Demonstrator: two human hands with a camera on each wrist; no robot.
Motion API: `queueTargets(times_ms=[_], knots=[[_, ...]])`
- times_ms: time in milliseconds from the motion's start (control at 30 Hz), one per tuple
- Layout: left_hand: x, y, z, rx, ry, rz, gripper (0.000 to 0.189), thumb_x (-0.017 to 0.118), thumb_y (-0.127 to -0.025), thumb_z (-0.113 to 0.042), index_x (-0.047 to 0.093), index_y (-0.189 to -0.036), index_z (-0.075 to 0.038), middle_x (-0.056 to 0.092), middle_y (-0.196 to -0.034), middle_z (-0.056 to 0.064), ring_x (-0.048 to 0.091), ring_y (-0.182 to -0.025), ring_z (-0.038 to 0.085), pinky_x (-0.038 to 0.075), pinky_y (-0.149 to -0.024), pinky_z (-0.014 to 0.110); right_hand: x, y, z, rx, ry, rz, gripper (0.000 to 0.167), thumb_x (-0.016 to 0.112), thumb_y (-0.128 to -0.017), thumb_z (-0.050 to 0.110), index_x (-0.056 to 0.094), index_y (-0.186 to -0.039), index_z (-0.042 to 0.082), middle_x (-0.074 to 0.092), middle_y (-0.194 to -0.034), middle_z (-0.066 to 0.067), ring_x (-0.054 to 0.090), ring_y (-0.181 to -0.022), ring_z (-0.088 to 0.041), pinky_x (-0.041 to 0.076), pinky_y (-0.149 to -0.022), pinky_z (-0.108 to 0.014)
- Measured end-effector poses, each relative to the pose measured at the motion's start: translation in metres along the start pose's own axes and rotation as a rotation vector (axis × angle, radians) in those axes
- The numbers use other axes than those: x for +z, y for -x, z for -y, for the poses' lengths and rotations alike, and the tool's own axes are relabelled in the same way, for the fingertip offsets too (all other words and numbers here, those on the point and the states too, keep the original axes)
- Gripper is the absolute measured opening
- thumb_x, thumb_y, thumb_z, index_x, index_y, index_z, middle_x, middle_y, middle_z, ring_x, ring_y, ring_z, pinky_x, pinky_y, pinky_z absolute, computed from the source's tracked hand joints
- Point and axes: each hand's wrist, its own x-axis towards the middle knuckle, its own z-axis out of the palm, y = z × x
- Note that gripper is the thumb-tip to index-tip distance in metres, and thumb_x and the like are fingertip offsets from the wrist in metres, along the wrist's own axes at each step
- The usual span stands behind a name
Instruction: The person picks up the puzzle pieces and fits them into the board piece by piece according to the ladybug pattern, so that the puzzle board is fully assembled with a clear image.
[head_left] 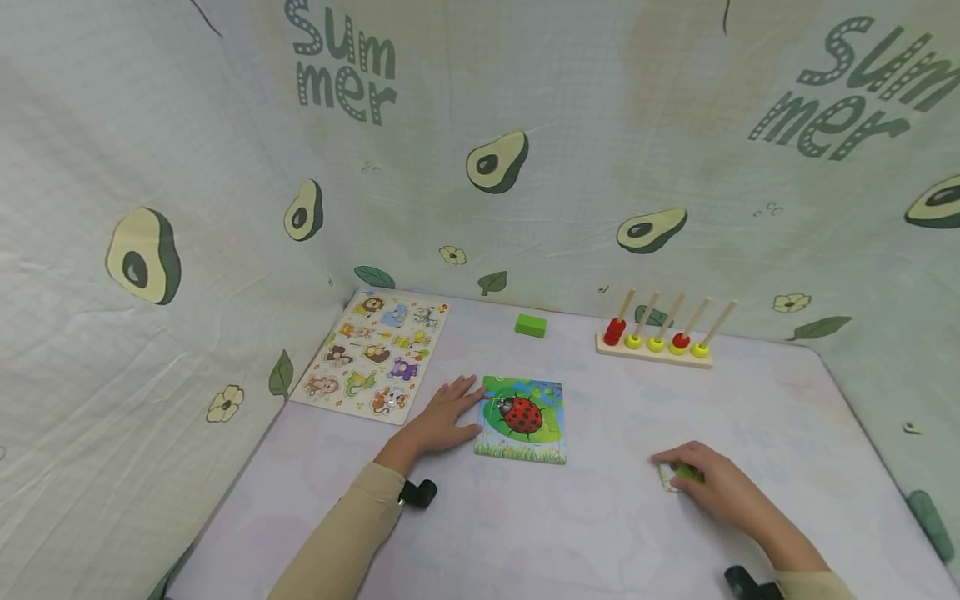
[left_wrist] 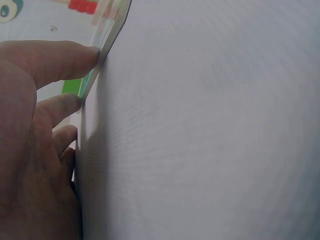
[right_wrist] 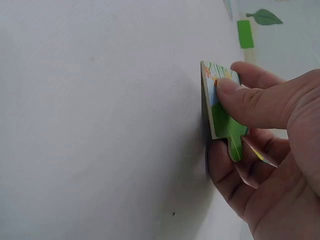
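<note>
A square ladybug jigsaw puzzle (head_left: 521, 419) lies flat in the middle of the table. My left hand (head_left: 444, 417) lies at its left side with the fingers spread, thumb and fingertips right at the board's edge. In the left wrist view the thumb (left_wrist: 70, 60) meets that thin edge. Off to the right, my right hand (head_left: 708, 483) pinches a green puzzle piece (right_wrist: 220, 115) with a knob, its thumb across the printed face. A second thin piece with a yellow patch (right_wrist: 261, 154) shows behind it, among the curled fingers; most of it is hidden.
A wooden board of animal pictures (head_left: 375, 354) lies at the back left. A green block (head_left: 531, 325) sits behind the puzzle. At the back right stands a peg counter (head_left: 652, 352) with red and yellow beads. Fabric printed with avocados (head_left: 497, 162) hangs behind the table.
</note>
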Motion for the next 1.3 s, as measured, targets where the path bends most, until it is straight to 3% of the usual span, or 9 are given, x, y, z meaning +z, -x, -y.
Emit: queueTargets(times_ms=[167, 400, 700, 833, 967, 1133, 1300], knots=[[0.001, 0.0, 0.0, 0.011, 0.012, -0.01, 0.071, 0.06, -0.1, -0.038, 0.034, -0.16, -0.011, 0.018, -0.169, 0.011, 0.009, -0.157, 0.031, 0.006, -0.128, 0.048, 0.002, -0.012, 0.001, -0.06, -0.023, -0.009, 0.038, 0.074, -0.089, 0.0, 0.075, -0.121, 0.022, 0.063, -0.114, -0.001, 0.061, -0.107, -0.025, 0.056, -0.091, -0.053], [0.001, 0.0, -0.001, 0.0, 0.006, -0.001, 0.069, 0.058, -0.101, -0.039, 0.033, -0.16, -0.014, 0.017, -0.17, 0.008, 0.007, -0.157, 0.028, 0.005, -0.128, 0.045, 0.005, -0.036, 0.018, -0.173, 0.004, -0.027, 0.051, 0.068, -0.088, -0.01, 0.065, -0.134, 0.012, 0.063, -0.118, -0.004, 0.061, -0.11, -0.027, 0.055, -0.095, -0.054], [0.0, 0.0, -0.001, -0.004, -0.001, -0.004, 0.069, 0.059, -0.101, -0.038, 0.033, -0.16, -0.013, 0.018, -0.169, 0.01, 0.007, -0.157, 0.029, 0.005, -0.128, 0.046, 0.009, -0.056, 0.037, -0.281, 0.011, -0.047, 0.065, 0.064, -0.087, -0.015, 0.055, -0.146, 0.011, 0.054, -0.129, -0.012, 0.058, -0.117, -0.031, 0.053, -0.099, -0.056], [0.0, 0.001, -0.002, 0.003, 0.012, -0.012, 0.069, 0.06, -0.1, -0.037, 0.035, -0.16, -0.012, 0.019, -0.169, 0.01, 0.008, -0.157, 0.03, 0.006, -0.128, 0.047, 0.012, -0.056, 0.038, -0.242, 0.035, -0.062, 0.064, 0.07, -0.087, -0.011, 0.053, -0.147, 0.007, 0.053, -0.135, -0.019, 0.056, -0.122, -0.039, 0.05, -0.102, -0.059], [0.0, 0.001, -0.003, -0.006, 0.01, -0.01, 0.07, 0.06, -0.1, -0.038, 0.034, -0.16, -0.012, 0.018, -0.169, 0.01, 0.008, -0.157, 0.029, 0.005, -0.128, 0.046, 0.014, -0.052, 0.035, -0.131, 0.029, -0.091, 0.061, 0.076, -0.089, 0.004, 0.051, -0.145, 0.0, 0.051, -0.138, -0.026, 0.051, -0.126, -0.045, 0.046, -0.104, -0.063], [-0.002, 0.001, -0.005, -0.015, -0.004, 0.001, 0.07, 0.06, -0.1, -0.039, 0.033, -0.16, -0.014, 0.017, -0.17, 0.008, 0.008, -0.157, 0.028, 0.005, -0.128, 0.044, 0.013, -0.044, 0.032, 0.018, 0.052, -0.105, 0.065, 0.083, -0.086, 0.03, 0.058, -0.133, -0.006, 0.057, -0.125, -0.026, 0.053, -0.117, -0.044, 0.048, -0.098, -0.064], [-0.002, 0.002, -0.005, -0.008, 0.01, -0.006, 0.07, 0.061, -0.099, -0.037, 0.035, -0.16, -0.012, 0.018, -0.169, 0.01, 0.009, -0.157, 0.03, 0.007, -0.128, 0.047, 0.011, -0.043, 0.03, 0.05, 0.054, -0.078, 0.05, 0.082, -0.087, 0.028, 0.064, -0.121, -0.004, 0.061, -0.112, -0.017, 0.058, -0.105, -0.036, 0.052, -0.091, -0.057]])
